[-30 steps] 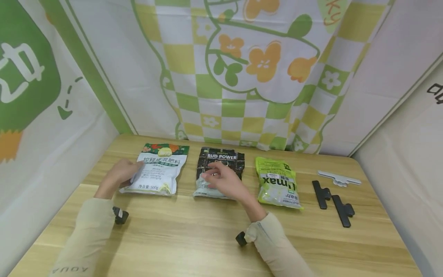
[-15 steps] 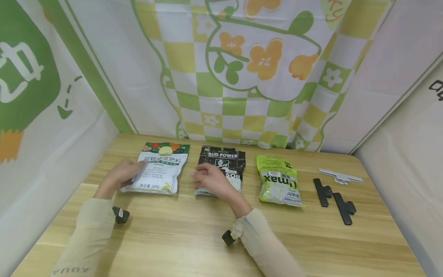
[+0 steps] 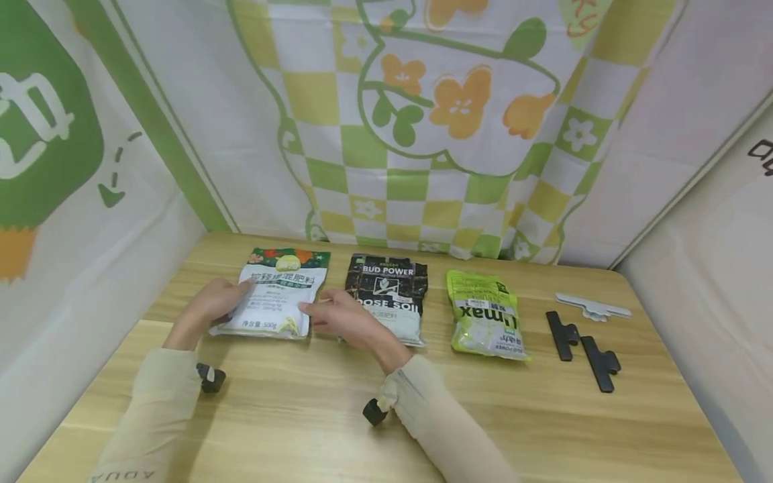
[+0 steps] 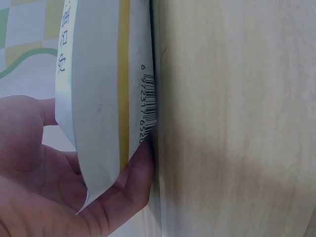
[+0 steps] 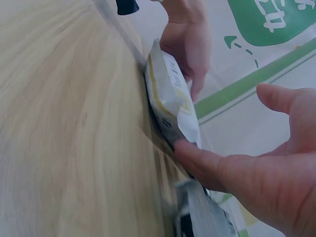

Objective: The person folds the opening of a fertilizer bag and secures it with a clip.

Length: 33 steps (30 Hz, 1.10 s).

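Observation:
A white fertilizer bag [image 3: 272, 302] with a green, flowered top lies flat at the left of the table. My left hand [image 3: 211, 302] grips its left edge, thumb on the printed face; in the left wrist view the fingers [image 4: 136, 182] curl in under the bag's side. From the other side my right hand [image 3: 347, 318] reaches in, its fingertips right at the bag's right edge. In the right wrist view its thumb [image 5: 276, 98] stands well apart from the fingers. The right hand overlaps the lower left corner of a black-and-white "BUD POWER" soil bag [image 3: 392, 305].
A lime-green bag [image 3: 486, 315] printed "Umax" lies right of the soil bag. Farther right are a white bag clip [image 3: 593, 307] and two black bag clips [image 3: 561, 335]. The wooden table [image 3: 290, 409] meets fabric walls, with a checkered curtain [image 3: 410, 168] behind.
My right hand has moved left from over the soil bag to the white bag's right edge, uncovering more of the soil bag's label. The left hand keeps its hold.

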Tool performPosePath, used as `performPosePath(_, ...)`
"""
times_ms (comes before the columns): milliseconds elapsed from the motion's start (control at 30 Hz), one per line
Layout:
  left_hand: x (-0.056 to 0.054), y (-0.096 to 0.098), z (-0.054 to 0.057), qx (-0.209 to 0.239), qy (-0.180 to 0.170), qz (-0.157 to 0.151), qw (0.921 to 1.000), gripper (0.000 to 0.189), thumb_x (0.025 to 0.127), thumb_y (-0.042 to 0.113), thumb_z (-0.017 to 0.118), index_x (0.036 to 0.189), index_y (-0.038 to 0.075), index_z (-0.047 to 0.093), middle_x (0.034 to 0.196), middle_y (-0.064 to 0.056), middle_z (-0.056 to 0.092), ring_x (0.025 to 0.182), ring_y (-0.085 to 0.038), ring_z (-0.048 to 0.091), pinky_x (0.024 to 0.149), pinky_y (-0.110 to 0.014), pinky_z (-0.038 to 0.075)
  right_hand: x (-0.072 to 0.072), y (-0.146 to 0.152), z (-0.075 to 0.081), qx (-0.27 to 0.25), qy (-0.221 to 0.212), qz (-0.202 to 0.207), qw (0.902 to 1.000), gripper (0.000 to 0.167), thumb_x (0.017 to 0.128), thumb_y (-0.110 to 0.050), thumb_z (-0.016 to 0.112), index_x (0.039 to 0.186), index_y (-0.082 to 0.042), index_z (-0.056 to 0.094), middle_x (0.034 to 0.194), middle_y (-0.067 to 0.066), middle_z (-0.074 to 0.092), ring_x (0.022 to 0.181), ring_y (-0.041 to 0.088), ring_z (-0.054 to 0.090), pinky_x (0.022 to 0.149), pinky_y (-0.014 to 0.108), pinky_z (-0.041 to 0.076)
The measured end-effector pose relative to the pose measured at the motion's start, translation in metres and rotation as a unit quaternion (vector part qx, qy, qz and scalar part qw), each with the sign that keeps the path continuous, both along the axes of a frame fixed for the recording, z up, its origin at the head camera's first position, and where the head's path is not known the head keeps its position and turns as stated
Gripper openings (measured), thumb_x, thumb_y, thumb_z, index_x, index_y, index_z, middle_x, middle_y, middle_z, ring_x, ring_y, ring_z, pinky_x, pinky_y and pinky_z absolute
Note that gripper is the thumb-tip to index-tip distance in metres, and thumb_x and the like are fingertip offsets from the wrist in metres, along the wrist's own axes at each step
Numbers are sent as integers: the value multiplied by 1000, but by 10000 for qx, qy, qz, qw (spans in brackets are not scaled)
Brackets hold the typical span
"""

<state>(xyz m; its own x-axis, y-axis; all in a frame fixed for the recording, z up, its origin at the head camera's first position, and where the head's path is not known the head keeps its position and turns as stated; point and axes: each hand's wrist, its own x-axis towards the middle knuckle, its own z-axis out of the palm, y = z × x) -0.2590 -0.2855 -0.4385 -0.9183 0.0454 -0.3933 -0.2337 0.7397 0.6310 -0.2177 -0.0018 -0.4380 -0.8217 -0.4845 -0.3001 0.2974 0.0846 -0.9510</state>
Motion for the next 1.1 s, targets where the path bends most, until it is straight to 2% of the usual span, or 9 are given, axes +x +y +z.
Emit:
performPosePath(167,-1,1,-1,-123,53,38,9999,72,107,65,35,99,0,63,80,-3,61,66,-12,55,58,-26,45,-1,-18,-1,-249,-282,-381,9986,78,102,-30,70,157,9,30,133,15,66,121,26,70,113,45,54)
performPosePath(267,-1,1,-1,-254,90,38,9996,76,105,70,34,98,0,63,81,-4,61,68,-14,54,60,-27,45,-2,-26,-2,-337,-331,-578,9972,68,103,-30,69,150,7,36,127,11,67,112,22,71,107,44,58)
performPosePath(333,-1,2,-1,-293,118,13,9995,80,105,71,34,102,-2,65,82,-5,62,69,-14,55,61,-27,45,-3,-30,-3,-331,-343,-755,9960,59,103,-28,68,144,5,41,124,10,68,108,21,71,103,42,60)
performPosePath(433,-2,2,-1,-270,149,-28,9995,80,105,69,35,104,-4,66,81,-5,62,69,-14,55,61,-27,45,-4,-35,-7,-153,-321,-1065,9937,48,103,-27,67,136,3,50,117,10,70,101,20,73,94,40,63)
performPosePath(567,-2,4,-1,-261,87,0,9996,78,103,73,36,96,1,63,79,-3,59,67,-13,53,60,-27,44,-4,-44,-8,147,-202,-1437,9893,38,103,-23,67,132,1,60,113,9,74,96,20,76,84,38,65)
performPosePath(700,-5,4,1,-413,105,0,9991,77,98,82,38,84,9,58,76,-2,57,65,-13,51,59,-27,43,-4,-51,-4,333,-26,-1727,9844,39,99,-18,69,133,1,62,112,10,75,94,21,76,81,37,66)
performPosePath(867,-5,1,0,-356,57,13,9993,72,94,81,50,80,11,61,73,0,61,65,-14,55,61,-27,45,-6,-54,-4,388,-20,-1718,9844,37,96,-9,70,131,1,64,111,11,76,93,23,76,80,37,66)
performPosePath(1100,1,2,-1,-112,105,-167,9997,59,95,66,65,89,7,69,71,1,67,64,-12,61,60,-26,48,-15,-47,-12,212,-145,-1367,9903,38,95,-8,73,132,-2,65,108,11,77,91,25,78,78,38,67)
